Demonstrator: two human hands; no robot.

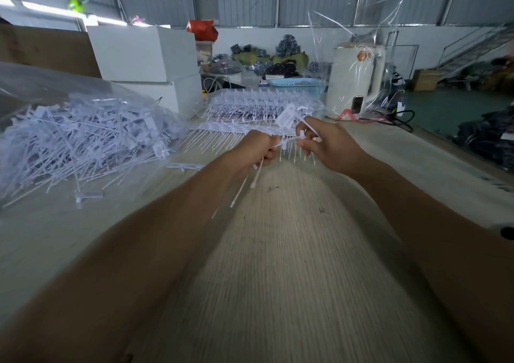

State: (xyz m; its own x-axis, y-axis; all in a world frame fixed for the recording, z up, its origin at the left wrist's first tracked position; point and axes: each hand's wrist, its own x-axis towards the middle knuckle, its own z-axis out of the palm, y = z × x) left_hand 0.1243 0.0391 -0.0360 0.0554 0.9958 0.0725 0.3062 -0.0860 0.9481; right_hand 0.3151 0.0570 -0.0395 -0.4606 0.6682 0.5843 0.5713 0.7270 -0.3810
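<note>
Separated thin white plastic tag ties [254, 179] just above pale wood-grain table [278, 265].
Gripped several stems in curled left hand [257, 151]; pinched one tagged tie [287, 118] between right hand [326, 147] fingertips. Judged best pulled straight, close to the joint.

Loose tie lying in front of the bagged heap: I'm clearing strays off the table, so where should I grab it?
Pinch the loose tie by its flat tag end, coming from the near side. That end lies bare on the table, while the thin stem seems to run back into the heap.
</note>
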